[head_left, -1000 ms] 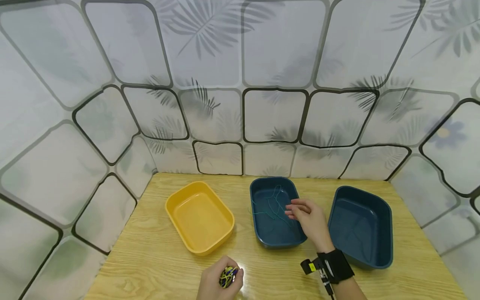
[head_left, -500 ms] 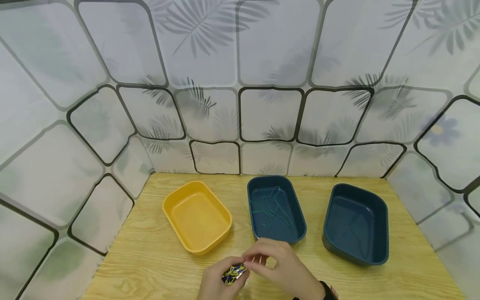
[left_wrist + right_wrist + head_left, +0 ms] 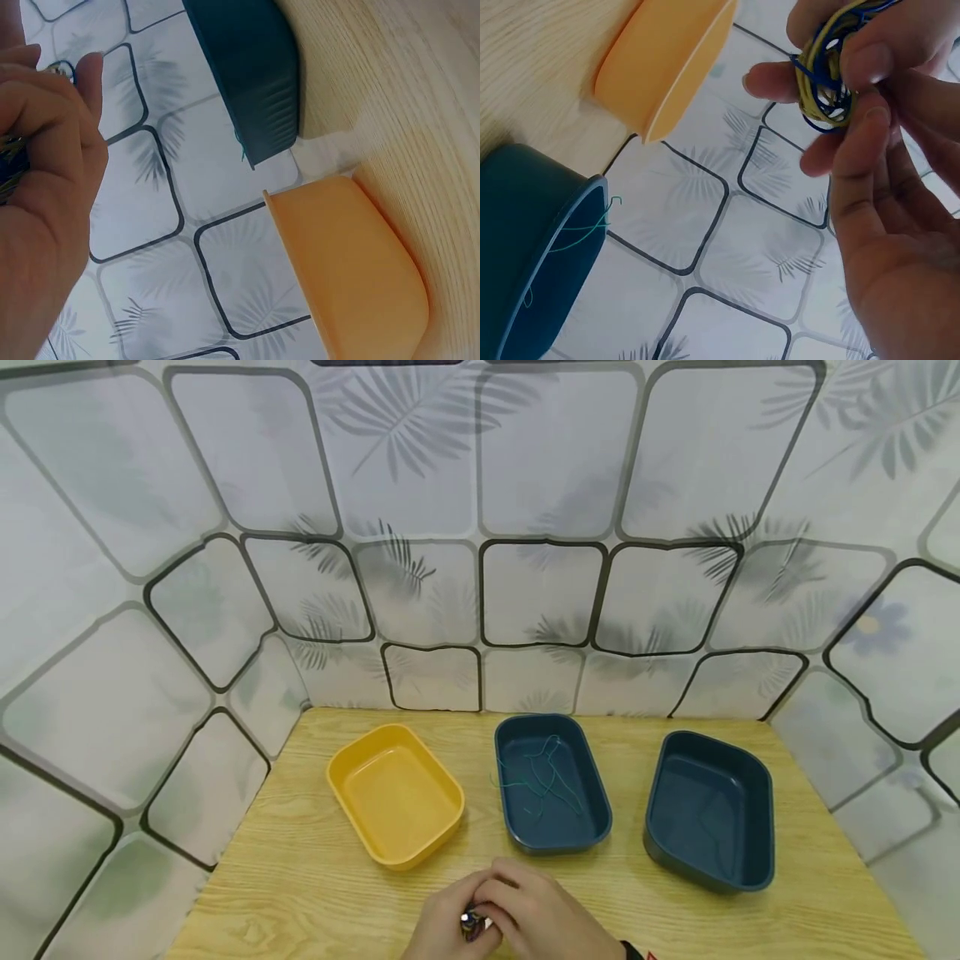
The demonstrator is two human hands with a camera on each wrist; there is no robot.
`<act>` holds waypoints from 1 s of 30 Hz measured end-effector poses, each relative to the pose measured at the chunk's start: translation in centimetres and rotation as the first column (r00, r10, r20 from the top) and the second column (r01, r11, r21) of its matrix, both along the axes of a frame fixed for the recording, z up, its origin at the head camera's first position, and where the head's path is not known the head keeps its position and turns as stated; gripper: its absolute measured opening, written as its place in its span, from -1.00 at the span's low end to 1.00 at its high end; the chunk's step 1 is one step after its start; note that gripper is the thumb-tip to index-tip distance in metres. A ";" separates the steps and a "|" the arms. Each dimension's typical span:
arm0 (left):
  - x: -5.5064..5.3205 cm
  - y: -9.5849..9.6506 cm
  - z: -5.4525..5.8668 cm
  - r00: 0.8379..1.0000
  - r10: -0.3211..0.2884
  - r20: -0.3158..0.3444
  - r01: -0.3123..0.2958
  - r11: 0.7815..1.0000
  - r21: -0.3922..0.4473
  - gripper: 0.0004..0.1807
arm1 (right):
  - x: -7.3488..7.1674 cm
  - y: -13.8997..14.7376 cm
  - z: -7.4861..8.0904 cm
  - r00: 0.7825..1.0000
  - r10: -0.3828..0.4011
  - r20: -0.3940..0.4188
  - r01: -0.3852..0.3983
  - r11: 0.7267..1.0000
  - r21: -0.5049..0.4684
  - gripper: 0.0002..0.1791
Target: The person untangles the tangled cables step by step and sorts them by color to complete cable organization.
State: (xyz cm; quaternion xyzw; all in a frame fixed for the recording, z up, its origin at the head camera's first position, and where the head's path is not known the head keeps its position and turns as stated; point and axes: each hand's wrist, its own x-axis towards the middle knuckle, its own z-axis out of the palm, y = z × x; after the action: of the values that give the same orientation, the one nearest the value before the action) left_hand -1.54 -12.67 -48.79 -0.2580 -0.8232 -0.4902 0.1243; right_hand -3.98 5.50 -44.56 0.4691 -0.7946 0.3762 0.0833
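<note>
A tangled bundle of yellow and blue cords [image 3: 825, 71] is held in my left hand [image 3: 453, 918], low at the front of the table. My right hand [image 3: 536, 914] meets it there, thumb and fingertips pinching at the bundle's edge. In the right wrist view, my right hand [image 3: 892, 247] lies below the bundle and the left fingers [image 3: 866, 64] press on it from above. My left hand [image 3: 45, 142] mostly covers the bundle in the left wrist view. Thin green strands [image 3: 551, 777] lie in the middle dark blue bin [image 3: 558, 843], one hanging over its left rim.
A yellow bin [image 3: 397, 860] stands on the left of the wooden table [image 3: 255, 893]. Another dark blue bin [image 3: 708, 877] stands on the right, with a thin dark strand in it. Patterned curtain [image 3: 540, 593] encloses the back and sides.
My right hand has come from over the middle blue bin back to my left hand and now pinches at the bundle. The green strands stay in that bin.
</note>
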 end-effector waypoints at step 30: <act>1.8 0.6 2.0 0.974 0.187 0.126 -0.226 0.838 0.496 -0.72 | -0.9 1.3 -0.4 0.938 -0.263 0.228 0.338 0.841 -0.422 -0.78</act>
State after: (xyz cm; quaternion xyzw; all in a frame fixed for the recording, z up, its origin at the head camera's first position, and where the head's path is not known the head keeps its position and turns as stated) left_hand 0.23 -12.05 -46.77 -0.1079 -0.6920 -0.6822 0.2099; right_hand -4.84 6.79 -45.00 0.2739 -0.7523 0.5702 0.1842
